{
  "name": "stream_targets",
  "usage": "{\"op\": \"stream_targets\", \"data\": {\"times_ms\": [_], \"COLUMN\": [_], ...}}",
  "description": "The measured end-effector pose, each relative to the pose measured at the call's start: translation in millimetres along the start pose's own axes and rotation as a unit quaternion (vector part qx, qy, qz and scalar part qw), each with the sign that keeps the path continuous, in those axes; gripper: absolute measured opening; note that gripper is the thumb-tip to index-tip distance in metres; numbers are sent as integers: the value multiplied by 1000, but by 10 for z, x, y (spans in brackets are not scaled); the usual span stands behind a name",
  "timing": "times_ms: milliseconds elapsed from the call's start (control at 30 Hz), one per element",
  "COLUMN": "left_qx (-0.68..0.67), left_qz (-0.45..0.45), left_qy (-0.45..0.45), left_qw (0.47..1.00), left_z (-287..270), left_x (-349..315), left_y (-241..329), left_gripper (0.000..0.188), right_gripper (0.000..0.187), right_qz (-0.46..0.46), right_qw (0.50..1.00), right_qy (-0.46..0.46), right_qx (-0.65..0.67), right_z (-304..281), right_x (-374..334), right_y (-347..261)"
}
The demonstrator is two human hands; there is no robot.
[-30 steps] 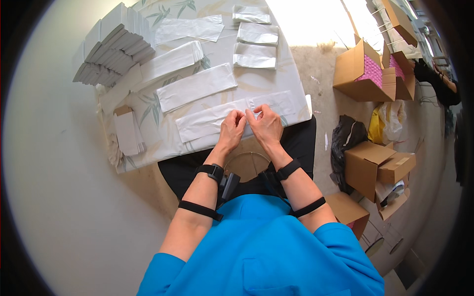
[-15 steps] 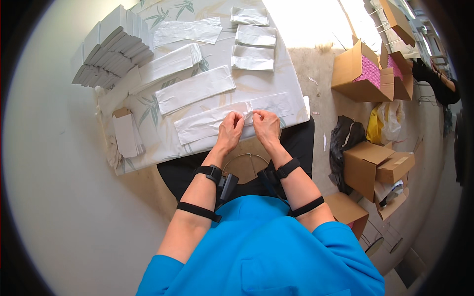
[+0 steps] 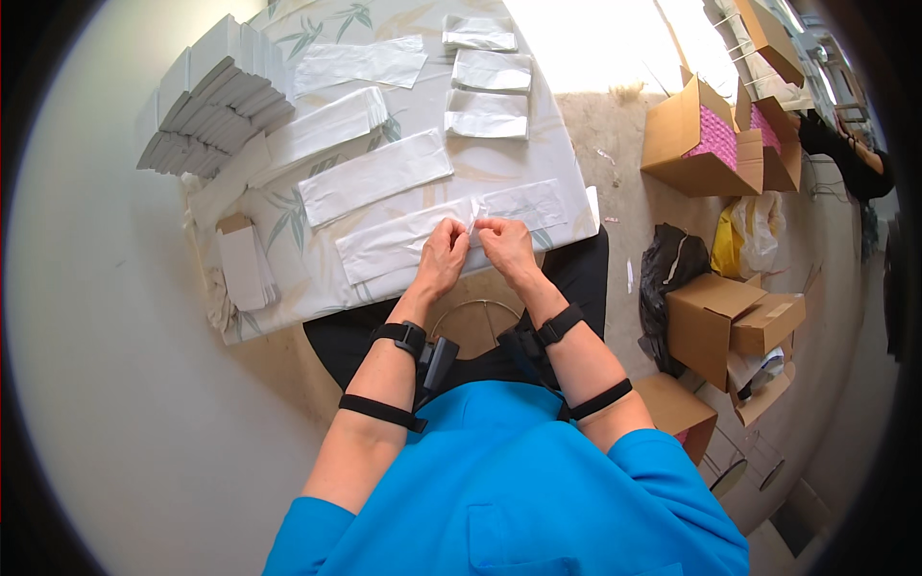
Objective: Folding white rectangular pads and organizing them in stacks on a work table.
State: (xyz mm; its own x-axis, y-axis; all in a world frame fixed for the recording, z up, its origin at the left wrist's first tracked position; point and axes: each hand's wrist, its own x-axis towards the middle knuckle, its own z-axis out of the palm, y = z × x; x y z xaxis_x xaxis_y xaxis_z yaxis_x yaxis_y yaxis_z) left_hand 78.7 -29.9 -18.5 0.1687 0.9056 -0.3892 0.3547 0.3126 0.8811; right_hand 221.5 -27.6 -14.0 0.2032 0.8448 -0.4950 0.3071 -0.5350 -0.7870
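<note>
A long white sleeve, thin like film or tissue paper, lies crosswise near the table's front edge. A more see-through part continues to its right. My left hand and my right hand are close together at the middle, fingers closed in a pinch. A narrow crumpled white bit sticks up between them. The fingertips hide exactly how each hand grips the material. Just beyond lies a flat white packet, and behind that a pile of folded white sheets.
Stacked white boxes stand at the table's back left, with a carton of white pieces nearer. Folded white packets line the back right. Rightward on the floor are cardboard boxes, a black bag and another person's arm.
My right hand has shifted slightly left and nearer to me. The crumpled white bit now stands up more visibly between my hands. The view has shifted a little.
</note>
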Motion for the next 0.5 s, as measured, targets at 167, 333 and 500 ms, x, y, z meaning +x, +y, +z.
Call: {"op": "stream_targets", "data": {"times_ms": [167, 333, 500], "left_qx": [3, -12, -4], "left_qz": [14, 14, 17], "left_qy": [0, 2, 6], "left_qw": [1000, 1000, 1000], "left_z": [-11, -4, 9], "left_x": [8, 18, 3], "left_y": [-2, -66, -44], "left_gripper": [14, 14, 13], "right_gripper": [39, 42, 35], "right_qz": [5, 0, -30], "right_qw": [997, 992, 977], "right_qy": [-11, 112, 87], "right_qx": [77, 53, 194], "right_z": [-14, -40, -32], "right_x": [40, 76, 33], "right_y": [23, -114, -109]}}
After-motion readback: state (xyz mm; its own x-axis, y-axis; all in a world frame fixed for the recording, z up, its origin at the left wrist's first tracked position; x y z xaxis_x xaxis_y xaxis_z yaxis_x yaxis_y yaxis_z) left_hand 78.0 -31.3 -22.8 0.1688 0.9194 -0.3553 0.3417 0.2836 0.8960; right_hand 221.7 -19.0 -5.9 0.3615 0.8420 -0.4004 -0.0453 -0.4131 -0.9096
